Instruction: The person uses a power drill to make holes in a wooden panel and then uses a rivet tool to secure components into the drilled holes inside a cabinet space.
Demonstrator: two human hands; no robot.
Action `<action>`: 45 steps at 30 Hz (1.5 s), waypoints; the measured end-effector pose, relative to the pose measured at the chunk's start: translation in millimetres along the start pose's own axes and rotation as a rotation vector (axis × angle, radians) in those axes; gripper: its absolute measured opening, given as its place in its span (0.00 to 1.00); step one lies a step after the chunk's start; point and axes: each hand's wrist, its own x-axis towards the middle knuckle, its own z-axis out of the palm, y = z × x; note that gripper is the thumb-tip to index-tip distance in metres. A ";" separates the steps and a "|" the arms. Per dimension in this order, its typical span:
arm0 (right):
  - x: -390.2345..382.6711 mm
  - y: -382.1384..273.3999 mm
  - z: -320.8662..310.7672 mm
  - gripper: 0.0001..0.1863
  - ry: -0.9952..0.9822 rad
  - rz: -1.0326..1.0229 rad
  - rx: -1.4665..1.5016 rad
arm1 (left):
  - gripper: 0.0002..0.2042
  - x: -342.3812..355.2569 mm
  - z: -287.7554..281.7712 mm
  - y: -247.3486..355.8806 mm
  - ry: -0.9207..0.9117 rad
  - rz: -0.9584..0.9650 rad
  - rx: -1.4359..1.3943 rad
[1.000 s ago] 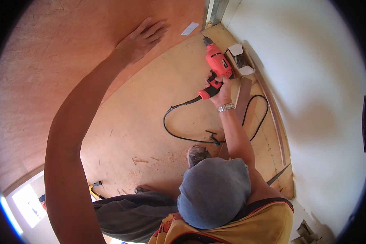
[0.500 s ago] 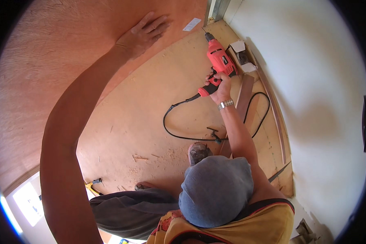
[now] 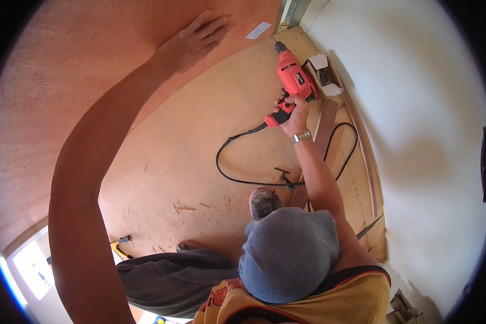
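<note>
My left hand [image 3: 195, 46] lies flat on a large reddish-brown wooden panel [image 3: 92, 59], fingers stretched out, with a small white label [image 3: 258, 30] just beyond the fingertips. The bare arm bends outward at the left. My right hand does not show. Below me crouches a co-worker in a blue cap [image 3: 289, 254] and a yellow sleeveless top. That person's right hand [image 3: 295, 114], with a metal watch at the wrist, grips a red and black power drill [image 3: 296, 78]. The drill's bit points toward the panel's lower edge, near a metal stud [image 3: 296, 12]; whether it touches cannot be told.
An opened box with dark contents [image 3: 324, 76] stands beside the drill, along the white wall [image 3: 426, 108]. Wooden strips [image 3: 326, 121] lie there. The black cord [image 3: 221, 168] loops over the plywood floor [image 3: 173, 146]. Wood shavings [image 3: 184, 208] and a yellow-and-black tool [image 3: 120, 246] lie lower left.
The view has shifted slightly, and my left arm with it. My left hand is still against the panel. The co-worker's drill keeps nearly the same place.
</note>
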 end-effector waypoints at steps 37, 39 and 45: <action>2.7 -5.6 -0.5 0.14 0.007 0.052 0.019 | 0.28 -1.1 2.7 -1.7 -0.002 0.007 0.012; 2.6 -5.8 0.6 0.14 0.035 0.057 0.005 | 0.28 -1.2 -0.1 -2.4 -0.009 0.006 0.020; 3.6 -5.4 -0.4 0.14 0.027 0.034 0.012 | 0.29 1.7 -1.4 -3.5 -0.036 0.009 0.029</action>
